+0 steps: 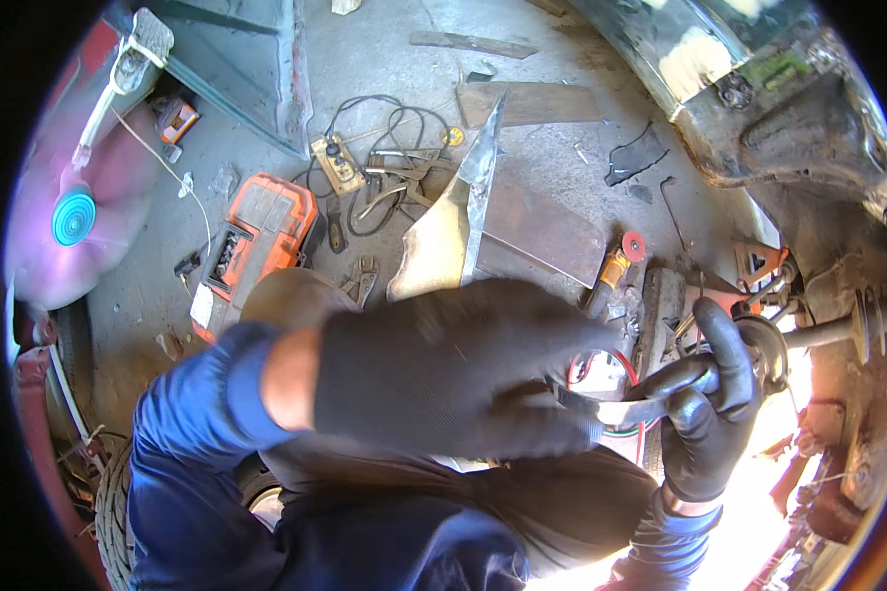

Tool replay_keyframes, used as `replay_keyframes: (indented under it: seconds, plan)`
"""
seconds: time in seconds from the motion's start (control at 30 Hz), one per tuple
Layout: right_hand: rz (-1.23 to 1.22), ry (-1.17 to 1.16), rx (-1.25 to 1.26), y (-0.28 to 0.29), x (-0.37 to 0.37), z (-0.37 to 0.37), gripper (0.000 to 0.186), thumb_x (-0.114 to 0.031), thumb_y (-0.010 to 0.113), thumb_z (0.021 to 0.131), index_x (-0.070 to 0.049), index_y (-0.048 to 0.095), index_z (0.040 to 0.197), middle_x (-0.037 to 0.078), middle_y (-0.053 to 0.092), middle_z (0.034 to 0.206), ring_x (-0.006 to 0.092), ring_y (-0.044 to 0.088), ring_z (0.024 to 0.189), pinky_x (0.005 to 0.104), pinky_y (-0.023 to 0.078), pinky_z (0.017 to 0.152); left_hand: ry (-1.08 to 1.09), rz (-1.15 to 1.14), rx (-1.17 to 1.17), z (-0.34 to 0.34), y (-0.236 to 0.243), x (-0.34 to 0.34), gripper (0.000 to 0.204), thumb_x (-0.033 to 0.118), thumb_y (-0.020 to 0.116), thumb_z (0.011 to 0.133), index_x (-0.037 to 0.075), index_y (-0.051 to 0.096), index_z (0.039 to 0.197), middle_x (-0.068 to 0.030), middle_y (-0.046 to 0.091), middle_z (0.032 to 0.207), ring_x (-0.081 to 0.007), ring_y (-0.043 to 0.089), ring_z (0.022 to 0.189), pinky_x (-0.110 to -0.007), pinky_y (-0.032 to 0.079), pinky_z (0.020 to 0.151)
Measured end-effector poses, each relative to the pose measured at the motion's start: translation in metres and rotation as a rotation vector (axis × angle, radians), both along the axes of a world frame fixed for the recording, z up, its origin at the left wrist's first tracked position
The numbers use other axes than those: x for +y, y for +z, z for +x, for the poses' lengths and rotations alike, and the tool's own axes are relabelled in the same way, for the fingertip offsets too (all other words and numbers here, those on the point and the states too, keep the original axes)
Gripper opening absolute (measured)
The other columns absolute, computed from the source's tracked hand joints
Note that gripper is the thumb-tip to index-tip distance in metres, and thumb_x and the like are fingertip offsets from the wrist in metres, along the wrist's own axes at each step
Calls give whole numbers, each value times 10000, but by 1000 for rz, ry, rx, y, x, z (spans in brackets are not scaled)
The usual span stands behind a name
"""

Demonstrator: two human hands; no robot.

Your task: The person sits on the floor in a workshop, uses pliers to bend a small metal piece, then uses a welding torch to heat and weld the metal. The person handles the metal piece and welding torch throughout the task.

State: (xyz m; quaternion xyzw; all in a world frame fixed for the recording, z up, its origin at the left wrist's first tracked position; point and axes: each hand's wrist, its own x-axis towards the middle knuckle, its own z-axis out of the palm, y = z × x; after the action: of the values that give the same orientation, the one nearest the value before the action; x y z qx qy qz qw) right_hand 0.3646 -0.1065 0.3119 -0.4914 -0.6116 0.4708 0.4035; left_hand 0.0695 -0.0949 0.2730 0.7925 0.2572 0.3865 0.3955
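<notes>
Both my hands wear black gloves, and they meet in front of my lap. My left hand (439,369) reaches in from the left, its thumb and fingers closed about one end of a curved dark metal strip (616,410). Motion smears its fingertips a little. At the strip's other end, my right hand (708,424) pinches it between thumb and bent fingers, while its index finger points up. Light glints along the strip's middle. Its left end is partly hidden by my left hand. Behind the strip run thin red hoses or cables (583,362).
An orange toolbox (284,212) lies left, below a spinning fan (74,219). Locking pliers (404,175), a power strip (337,165) and cables lie ahead. A bent metal sheet (475,187) rises before me. A grinder (616,266) lies right, near rusty vehicle parts (838,330).
</notes>
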Motion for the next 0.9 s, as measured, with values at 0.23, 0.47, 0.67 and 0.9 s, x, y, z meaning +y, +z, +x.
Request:
replay_keyframes:
  seconds: [0.23, 0.47, 0.67, 0.9]
  plan:
    - [-149, -59, 30, -36, 10, 17, 894, -519, 914, 890, 46, 615, 1515, 151, 823, 987, 116, 742, 860, 247, 551, 765, 133, 19, 111, 54, -42, 10, 336, 313, 838, 954, 86, 786, 1196, -146, 685, 904, -341, 687, 862, -475, 544, 768]
    - [-290, 94, -192, -70, 34, 27, 705, -581, 776, 987, 38, 724, 1323, 118, 803, 968, 159, 739, 887, 313, 569, 820, 225, 42, 250, 59, -74, 8, 338, 282, 850, 901, 93, 772, 1171, -115, 671, 896, -323, 650, 764, -485, 522, 691]
    - [-234, 37, -305, -90, 48, 24, 264, -222, 759, 1068, 20, 743, 1173, 105, 799, 936, 163, 780, 856, 311, 607, 757, 202, -35, 380, 66, -82, 26, 318, 245, 811, 912, 88, 720, 1172, -112, 695, 916, -333, 662, 723, -479, 544, 671]
    - [-312, -57, -382, -97, 67, 7, 270, -249, 736, 1087, 13, 728, 1152, 115, 789, 980, 150, 761, 796, 315, 599, 723, 262, 136, 610, 70, -82, 38, 325, 288, 789, 949, 91, 726, 1199, -121, 654, 807, -325, 639, 634, -465, 520, 601]
